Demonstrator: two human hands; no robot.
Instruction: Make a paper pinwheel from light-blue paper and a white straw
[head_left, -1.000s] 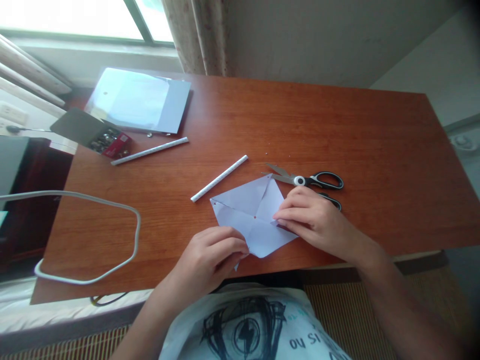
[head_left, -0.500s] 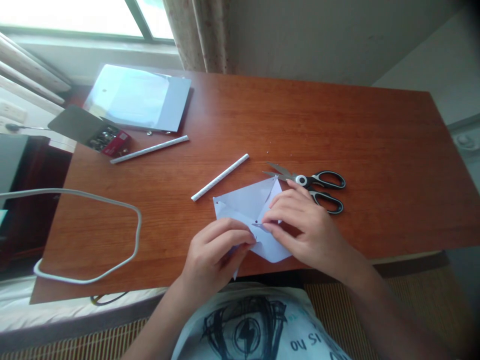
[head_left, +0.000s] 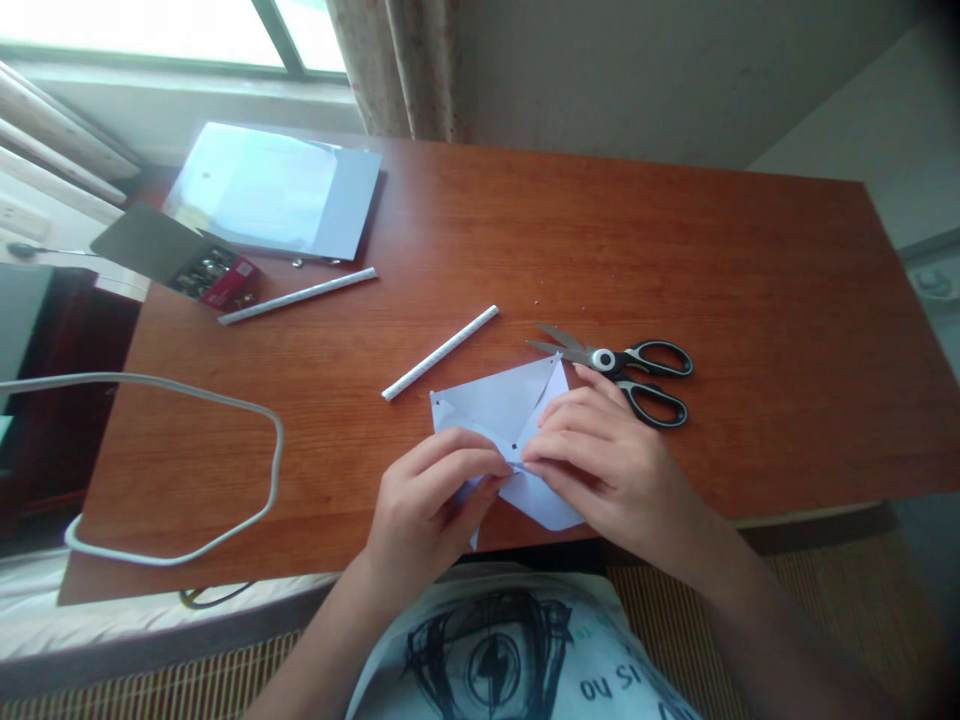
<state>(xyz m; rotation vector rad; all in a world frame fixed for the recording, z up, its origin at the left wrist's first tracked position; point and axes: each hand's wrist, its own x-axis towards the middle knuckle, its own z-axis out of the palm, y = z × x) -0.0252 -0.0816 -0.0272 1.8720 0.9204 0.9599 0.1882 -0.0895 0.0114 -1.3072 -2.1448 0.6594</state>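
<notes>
A folded sheet of white paper (head_left: 499, 405) lies near the front edge of the wooden table (head_left: 487, 240). My left hand (head_left: 431, 495) pinches its lower left flap, the fingertips meeting near the paper's middle. My right hand (head_left: 600, 460) presses on the right side and holds a flap folded toward the centre; its fingertips touch those of the left hand. Small dark dots mark the paper's corner and centre. Much of the paper's lower half is hidden under both hands.
Black-handled scissors (head_left: 626, 365) lie just right of the paper. Two white paper straws (head_left: 439, 352) (head_left: 296, 296) lie to the left. A clear folder (head_left: 274, 190) and a small open box of clips (head_left: 214, 275) sit at the back left. A white cable (head_left: 180, 400) loops over the table's left end.
My right hand has slid left, carrying the paper's right corner over toward the centre. My left hand has lifted its flap slightly and the fingertips of both hands now meet.
</notes>
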